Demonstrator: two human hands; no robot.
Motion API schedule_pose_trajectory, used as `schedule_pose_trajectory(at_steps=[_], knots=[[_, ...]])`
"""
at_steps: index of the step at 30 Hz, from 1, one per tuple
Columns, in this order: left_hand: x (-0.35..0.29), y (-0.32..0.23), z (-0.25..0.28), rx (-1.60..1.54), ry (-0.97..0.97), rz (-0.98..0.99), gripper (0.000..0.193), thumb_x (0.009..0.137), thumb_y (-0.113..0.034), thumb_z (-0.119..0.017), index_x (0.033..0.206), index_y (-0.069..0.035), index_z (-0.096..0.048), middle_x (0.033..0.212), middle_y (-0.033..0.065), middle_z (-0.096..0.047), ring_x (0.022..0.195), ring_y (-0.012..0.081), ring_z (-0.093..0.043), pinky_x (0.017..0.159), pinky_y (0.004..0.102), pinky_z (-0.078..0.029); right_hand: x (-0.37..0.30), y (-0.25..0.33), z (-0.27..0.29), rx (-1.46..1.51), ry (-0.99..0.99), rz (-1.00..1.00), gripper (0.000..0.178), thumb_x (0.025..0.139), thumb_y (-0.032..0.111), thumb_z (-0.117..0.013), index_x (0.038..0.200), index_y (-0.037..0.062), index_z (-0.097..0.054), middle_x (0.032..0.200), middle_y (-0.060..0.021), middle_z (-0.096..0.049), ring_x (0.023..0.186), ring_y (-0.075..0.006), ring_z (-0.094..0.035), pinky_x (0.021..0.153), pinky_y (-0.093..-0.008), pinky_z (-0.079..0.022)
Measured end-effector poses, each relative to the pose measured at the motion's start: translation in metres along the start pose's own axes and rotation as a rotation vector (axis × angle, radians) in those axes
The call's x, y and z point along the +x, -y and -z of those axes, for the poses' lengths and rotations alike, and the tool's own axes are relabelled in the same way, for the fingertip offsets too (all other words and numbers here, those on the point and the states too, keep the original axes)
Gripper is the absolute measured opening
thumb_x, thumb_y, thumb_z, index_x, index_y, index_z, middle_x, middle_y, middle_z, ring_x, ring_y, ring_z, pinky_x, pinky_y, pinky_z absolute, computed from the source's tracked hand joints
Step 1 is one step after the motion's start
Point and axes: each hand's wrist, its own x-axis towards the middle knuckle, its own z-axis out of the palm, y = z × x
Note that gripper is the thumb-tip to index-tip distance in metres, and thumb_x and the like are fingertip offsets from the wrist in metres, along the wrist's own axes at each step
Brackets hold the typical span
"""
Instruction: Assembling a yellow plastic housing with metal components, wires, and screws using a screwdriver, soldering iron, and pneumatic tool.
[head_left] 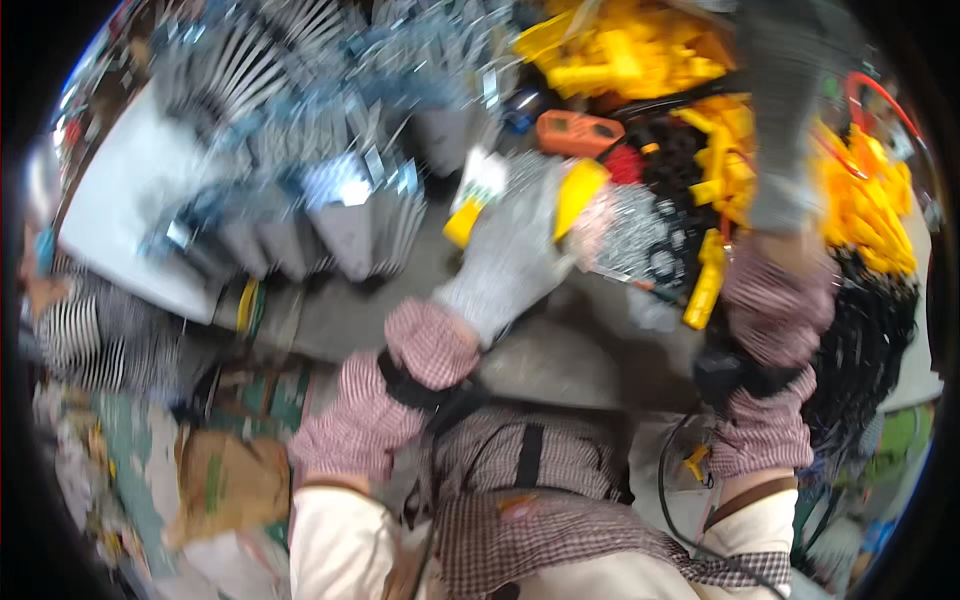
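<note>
Clearly, the grey-gloved left hand [515, 255] sits nearer the yellow part [578, 195]: its fingers close round this piece, long axis tilted up-right, above the grey bench [560, 365]. Gloved right hand [785, 130] reaches higher into yellow parts [620, 50]; grip unclear.

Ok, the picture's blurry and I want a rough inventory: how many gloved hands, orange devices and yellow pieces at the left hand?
Grey-gloved hands: 2, left hand and right hand
Orange handheld device: 1
Yellow pieces at the left hand: 2
Total: 5
The yellow heap behind is too blurred to count.
</note>
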Motion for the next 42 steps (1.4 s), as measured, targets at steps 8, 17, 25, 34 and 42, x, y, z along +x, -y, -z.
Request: schedule_pose_trajectory(at_steps=[8, 17, 25, 34, 42], knots=[[-0.289, 0.027, 0.168, -0.284, 0.374, 0.786, 0.050, 0.084, -0.011, -0.074, 0.131, -0.003, -0.057, 0.104, 0.0192, -0.069, 0.107, 0.0287, -0.067, 0.097, 0.0373, -0.051, -0.092, 0.130, -0.014, 0.481, 0.830, 0.176, 0.053, 0.086, 0.028, -0.076, 0.128, 0.0025, -0.058, 0.126, -0.0155, -0.059, 0.113, -0.0315, -0.061, 0.093, -0.0381, -0.051], [-0.742, 0.031, 0.160, 0.688, 1.096, 0.938, 0.053, 0.086, -0.015, -0.059, 0.139, -0.014, -0.054, 0.149, 0.0190, -0.046, 0.144, 0.0406, -0.035, 0.117, 0.0633, -0.026, -0.153, 0.138, -0.065, 0.958, 1.045, -0.277, 0.046, 0.085, 0.025, -0.076, 0.123, 0.0022, -0.063, 0.127, -0.0172, -0.063, 0.125, -0.0364, -0.057, 0.107, -0.0429, -0.043], [-0.388, 0.076, 0.188, -0.763, 0.485, 1.456, 0.048, 0.091, -0.039, -0.071, 0.121, -0.002, -0.065, 0.110, 0.0130, -0.068, 0.101, 0.0222, -0.063, 0.088, 0.0398, -0.048, -0.133, 0.147, -0.068, 0.793, 1.002, -0.200, 0.037, 0.095, 0.026, -0.067, 0.125, 0.0074, -0.061, 0.121, -0.0147, -0.063, 0.111, -0.0353, -0.061, 0.101, -0.0431, -0.047], [-0.085, 0.122, 0.265, -1.319, -0.243, 0.183, 0.040, 0.103, -0.044, -0.052, 0.099, -0.006, -0.063, 0.081, 0.0048, -0.049, 0.080, 0.0249, -0.047, 0.081, 0.0423, -0.040, -0.083, 0.280, -0.065, 1.207, 0.420, 0.423, 0.058, 0.088, 0.012, -0.060, 0.145, 0.0157, -0.051, 0.147, -0.0144, -0.050, 0.090, -0.0229, -0.068, 0.076, -0.0348, -0.056], [-0.050, 0.106, 0.211, -0.895, -0.035, 0.226, 0.029, 0.105, -0.023, -0.050, 0.115, 0.002, -0.061, 0.097, 0.0088, -0.063, 0.097, 0.0209, -0.062, 0.096, 0.0416, -0.050, -0.048, 0.316, -0.047, 0.933, 0.251, 0.609, 0.022, 0.084, 0.021, -0.062, 0.102, 0.0078, -0.062, 0.101, -0.0083, -0.058, 0.089, -0.0185, -0.065, 0.068, -0.0361, -0.054]])
